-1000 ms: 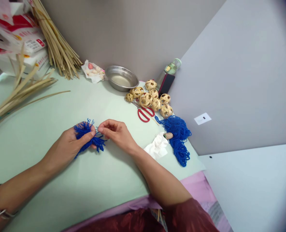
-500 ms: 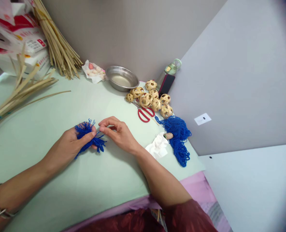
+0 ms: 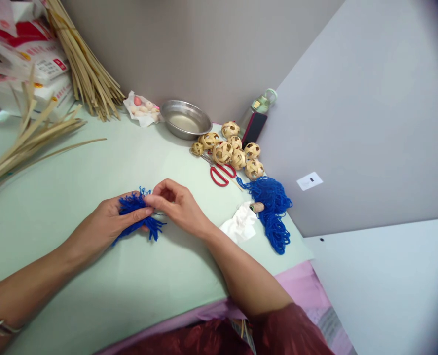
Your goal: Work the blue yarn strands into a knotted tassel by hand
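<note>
My left hand (image 3: 110,224) is closed around a small bundle of blue yarn (image 3: 135,204), thumb pressed over it, low over the pale green table (image 3: 93,286). My right hand (image 3: 180,204) is pinched at the bundle's right side, fingertips touching the yarn next to my left thumb. Loose blue ends stick out above and below my left fingers. A silver bracelet sits on my left wrist.
A larger heap of blue yarn (image 3: 273,209) and a crumpled tissue (image 3: 241,224) lie to the right. Red scissors (image 3: 221,172), several woven bamboo balls (image 3: 234,150), a metal bowl (image 3: 185,118) and a phone stand farther back. Bamboo strips (image 3: 37,133) lie at the left.
My right hand has moved left and closed onto the yarn bundle at my left thumb. My left hand shifted slightly right with the bundle.
</note>
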Demonstrator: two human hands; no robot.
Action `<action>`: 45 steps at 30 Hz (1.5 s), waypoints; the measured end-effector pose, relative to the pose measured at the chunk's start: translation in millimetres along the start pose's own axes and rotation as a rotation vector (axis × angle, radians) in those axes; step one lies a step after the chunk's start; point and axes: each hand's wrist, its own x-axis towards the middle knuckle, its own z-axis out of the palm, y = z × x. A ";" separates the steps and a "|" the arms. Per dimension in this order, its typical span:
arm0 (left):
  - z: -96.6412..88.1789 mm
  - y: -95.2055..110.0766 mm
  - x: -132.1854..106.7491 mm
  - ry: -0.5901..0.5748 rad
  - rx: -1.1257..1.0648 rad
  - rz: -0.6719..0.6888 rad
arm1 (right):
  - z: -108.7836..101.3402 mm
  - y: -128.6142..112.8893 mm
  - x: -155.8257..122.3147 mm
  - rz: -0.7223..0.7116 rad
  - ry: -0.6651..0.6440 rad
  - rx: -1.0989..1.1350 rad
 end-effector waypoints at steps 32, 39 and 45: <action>3.1 5.7 -0.1 0.129 -0.153 -0.022 | 0.2 3.3 5.8 0.148 -0.034 0.289; 1.7 3.2 1.2 0.122 -0.170 -0.031 | -0.9 6.5 7.9 0.156 -0.022 0.342; 3.2 7.7 -2.2 0.121 -0.162 -0.044 | -1.5 10.7 7.6 0.141 -0.041 0.339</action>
